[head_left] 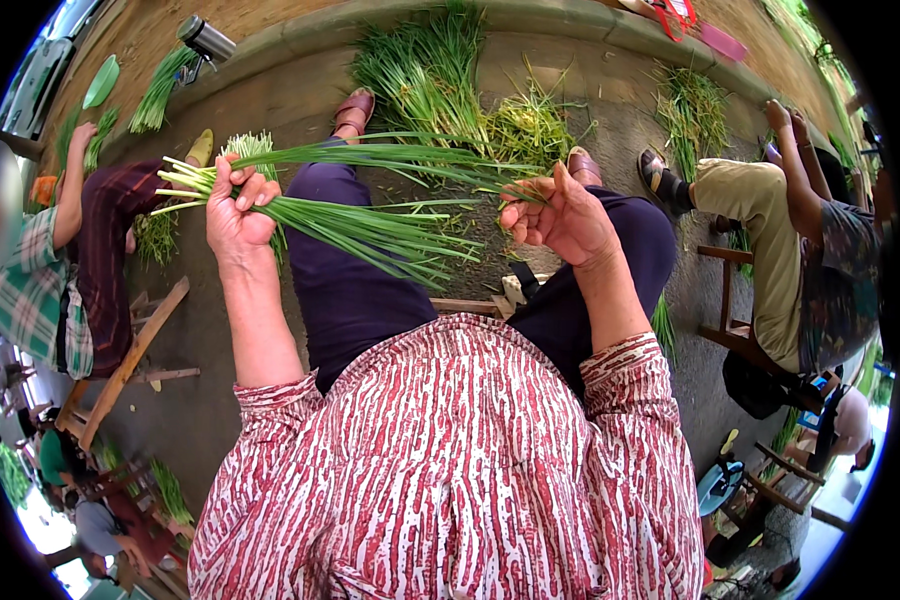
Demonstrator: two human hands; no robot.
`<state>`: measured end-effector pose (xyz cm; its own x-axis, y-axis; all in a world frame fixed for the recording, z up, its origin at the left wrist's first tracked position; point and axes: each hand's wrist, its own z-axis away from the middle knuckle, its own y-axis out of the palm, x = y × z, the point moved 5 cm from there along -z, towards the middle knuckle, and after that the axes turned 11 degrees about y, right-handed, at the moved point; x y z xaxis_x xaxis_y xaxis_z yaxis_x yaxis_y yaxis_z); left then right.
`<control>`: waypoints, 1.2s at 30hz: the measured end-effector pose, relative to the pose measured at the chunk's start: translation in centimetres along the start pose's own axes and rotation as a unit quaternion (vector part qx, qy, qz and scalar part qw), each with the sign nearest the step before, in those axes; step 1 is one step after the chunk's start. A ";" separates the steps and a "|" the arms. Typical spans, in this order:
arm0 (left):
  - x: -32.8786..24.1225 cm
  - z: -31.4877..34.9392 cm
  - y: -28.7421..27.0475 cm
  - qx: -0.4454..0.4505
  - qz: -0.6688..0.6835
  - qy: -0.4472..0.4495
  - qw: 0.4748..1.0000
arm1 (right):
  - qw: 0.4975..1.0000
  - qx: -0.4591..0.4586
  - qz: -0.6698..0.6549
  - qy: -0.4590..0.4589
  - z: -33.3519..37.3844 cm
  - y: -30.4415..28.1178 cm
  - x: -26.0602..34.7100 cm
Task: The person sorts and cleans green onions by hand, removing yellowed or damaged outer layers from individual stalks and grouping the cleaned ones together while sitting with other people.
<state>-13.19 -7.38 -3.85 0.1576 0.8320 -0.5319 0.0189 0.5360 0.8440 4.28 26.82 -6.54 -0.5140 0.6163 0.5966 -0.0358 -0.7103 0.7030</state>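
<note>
My left hand (240, 205) is wrapped round a bunch of chives (360, 228) near their pale stem ends, which stick out to the left. The green leaves fan out to the right across my lap. Some upper leaves stretch over to my right hand (567, 218), whose thumb and fingers pinch them near the tips. Beyond my feet lies a large heap of green chives (420, 75) on the ground. Beside it is a pile of yellowed leaves (530, 125). Partly hidden behind my left hand is another bundle with pale stems (250, 145).
A low concrete kerb (310, 30) runs along the far side. A steel flask (206, 38) stands at the far left. People sit on either side, by a wooden stool (135, 350) at left and a wooden chair (725, 290) at right. More chives (692, 105) lie far right.
</note>
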 end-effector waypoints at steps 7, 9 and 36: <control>-0.2 0.0 -0.5 -0.002 0.019 -0.008 1.000 | 1.000 0.011 -0.009 0.010 0.1 0.2 0.0; -0.2 0.0 -0.7 -0.008 0.022 -0.009 1.000 | 1.000 0.002 0.003 0.011 0.1 0.2 0.1; -5.0 0.4 -0.5 -0.091 -0.052 0.127 0.986 | 0.672 -0.480 0.564 -0.012 -0.8 -8.6 2.0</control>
<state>-13.54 -11.87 -1.59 -0.0883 0.7684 -0.6339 -0.1600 0.6172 0.7704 2.89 33.90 -11.71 -0.6653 -0.5003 0.5541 -0.1775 -0.6150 -0.7683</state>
